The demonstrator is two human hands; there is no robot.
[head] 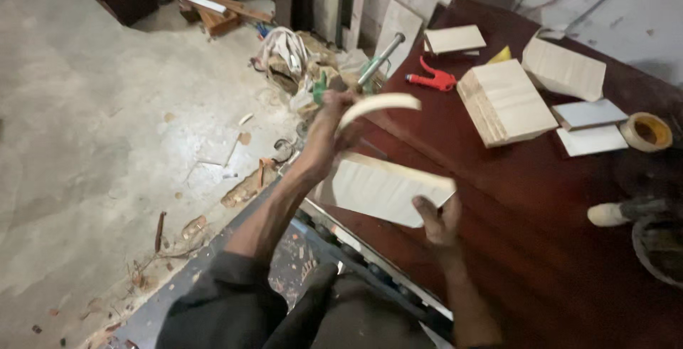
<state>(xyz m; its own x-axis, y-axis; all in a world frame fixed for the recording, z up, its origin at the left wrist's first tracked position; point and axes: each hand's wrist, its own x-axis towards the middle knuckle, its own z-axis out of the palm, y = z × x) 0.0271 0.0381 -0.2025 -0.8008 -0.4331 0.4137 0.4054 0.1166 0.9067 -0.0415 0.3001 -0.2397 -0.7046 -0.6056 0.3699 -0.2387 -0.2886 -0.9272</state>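
Observation:
My left hand (329,125) is raised over the near left edge of a dark red workbench (541,214) and grips a pale, curved strip (380,103) that bends to the right. My right hand (437,221) holds the near corner of a flat light wood panel (380,189), which is tilted above the bench edge. The two hands are apart, the strip above the panel.
On the bench lie a stack of wood panels (505,101), another block (563,69), two thin white pieces (590,127), a tape roll (646,132), a red tool (432,78) and a thin board (455,38). Scraps and debris litter the concrete floor (92,128) at left.

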